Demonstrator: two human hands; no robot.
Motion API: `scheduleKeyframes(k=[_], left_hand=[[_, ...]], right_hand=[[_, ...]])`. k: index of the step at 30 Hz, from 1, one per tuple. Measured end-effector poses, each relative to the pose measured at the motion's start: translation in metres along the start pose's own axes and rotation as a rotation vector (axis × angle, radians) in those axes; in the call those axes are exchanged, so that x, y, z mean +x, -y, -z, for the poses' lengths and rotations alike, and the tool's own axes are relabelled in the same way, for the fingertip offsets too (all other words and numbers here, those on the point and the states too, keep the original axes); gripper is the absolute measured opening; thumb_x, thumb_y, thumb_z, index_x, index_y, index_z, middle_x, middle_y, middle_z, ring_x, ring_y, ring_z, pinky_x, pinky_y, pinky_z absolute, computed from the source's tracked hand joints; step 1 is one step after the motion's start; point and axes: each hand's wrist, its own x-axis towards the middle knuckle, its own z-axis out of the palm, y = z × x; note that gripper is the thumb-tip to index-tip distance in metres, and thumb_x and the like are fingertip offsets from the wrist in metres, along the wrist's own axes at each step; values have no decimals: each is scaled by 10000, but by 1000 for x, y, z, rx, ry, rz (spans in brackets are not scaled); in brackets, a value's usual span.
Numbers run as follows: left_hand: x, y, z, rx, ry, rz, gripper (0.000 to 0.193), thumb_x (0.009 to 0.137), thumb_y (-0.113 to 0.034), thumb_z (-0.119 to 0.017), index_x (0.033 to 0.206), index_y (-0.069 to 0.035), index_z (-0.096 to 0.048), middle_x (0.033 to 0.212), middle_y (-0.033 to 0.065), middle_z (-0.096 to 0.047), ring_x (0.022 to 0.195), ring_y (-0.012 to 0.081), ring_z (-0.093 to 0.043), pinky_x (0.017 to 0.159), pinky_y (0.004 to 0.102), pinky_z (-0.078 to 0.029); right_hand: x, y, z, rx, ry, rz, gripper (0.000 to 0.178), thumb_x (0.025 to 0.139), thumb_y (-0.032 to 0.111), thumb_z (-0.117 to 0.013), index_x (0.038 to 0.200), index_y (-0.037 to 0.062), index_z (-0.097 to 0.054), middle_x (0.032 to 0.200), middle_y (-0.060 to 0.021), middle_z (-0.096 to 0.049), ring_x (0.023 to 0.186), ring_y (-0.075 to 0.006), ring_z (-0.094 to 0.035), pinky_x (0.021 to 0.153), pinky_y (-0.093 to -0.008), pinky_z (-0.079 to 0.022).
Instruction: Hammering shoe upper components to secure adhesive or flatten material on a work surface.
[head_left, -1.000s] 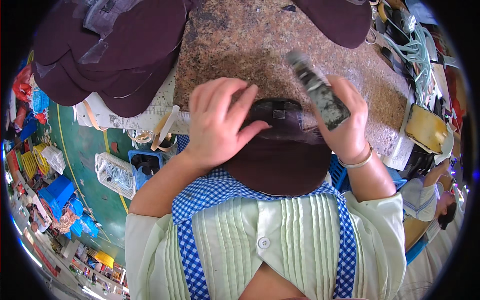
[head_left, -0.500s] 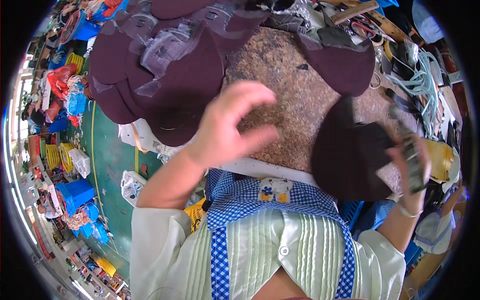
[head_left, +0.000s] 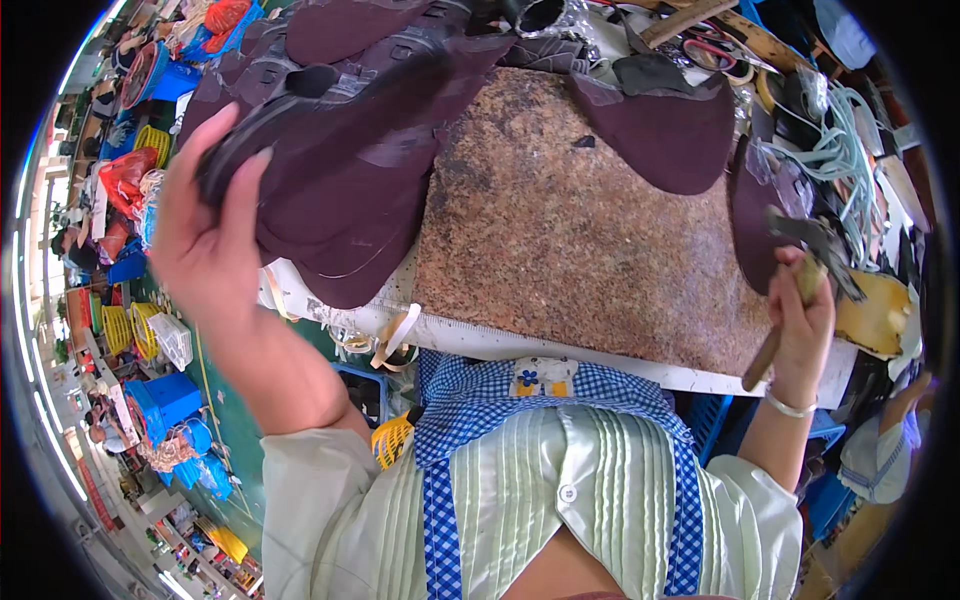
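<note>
My left hand [head_left: 215, 225] is closed on the edge of a dark maroon flat piece [head_left: 330, 130], lifted and blurred above the left pile. That pile [head_left: 340, 235] is of overlapping maroon pieces with rounded ends and greyish patches. At the right, my right hand [head_left: 803, 310] grips a hammer [head_left: 808, 270], its metal head up and its wooden handle slanting down through the fingers. Next to the hammer, another maroon piece [head_left: 752, 225] lies at the right edge of the brown speckled work slab [head_left: 560, 260]. One more rounded maroon piece [head_left: 665, 140] rests at the slab's far right.
A dark scrap [head_left: 584, 141] lies on the slab. Pale blue cords [head_left: 850, 150], scissors [head_left: 712, 52] and a wooden stick [head_left: 690, 20] clutter the far right. Off to the left, blue crates [head_left: 155, 400] and yellow baskets [head_left: 117, 328] stand on the green floor.
My left hand has moved left to the pile and now holds a maroon piece. The dark piece at the slab's front right is no longer there. The hammer has turned in my right hand.
</note>
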Motion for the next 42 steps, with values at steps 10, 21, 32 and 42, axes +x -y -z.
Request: scheduleKeyframes(k=[10,21,32,42], left_hand=[[-27,-73,-45,-324,1091,298,266,861,-58,-724,1113,-9,-655,1057,122,-720,945,145,-668,829,296,-515],[-145,-55,-130,-471,889,175,222,818,-50,-757,1026,-21,-687,911,108,-617,835,272,-638,752,372,-510],[-120,-48,-160,-285,952,-257,411,742,6,-723,1143,-47,-650,1026,87,-610,946,290,-598,809,406,-492],[-111,-36,-169,-309,995,-495,192,774,-90,-715,965,-76,-713,955,41,-661,894,244,-636,801,381,-492]], right_hand=[[-26,28,-82,312,617,-171,376,930,198,-719,1200,-7,-555,1050,-89,-718,873,-109,-663,679,-228,-516],[-59,-2,-92,-249,671,-62,220,742,62,-837,872,-9,-675,756,-97,-686,639,-167,-645,639,-305,-526],[-54,2,-35,-427,521,369,262,799,39,-774,1037,12,-667,812,-107,-699,672,-232,-700,588,-307,-533],[-78,-11,-36,-566,598,359,236,769,76,-808,938,21,-653,790,-121,-663,653,-300,-672,579,-348,-513]])
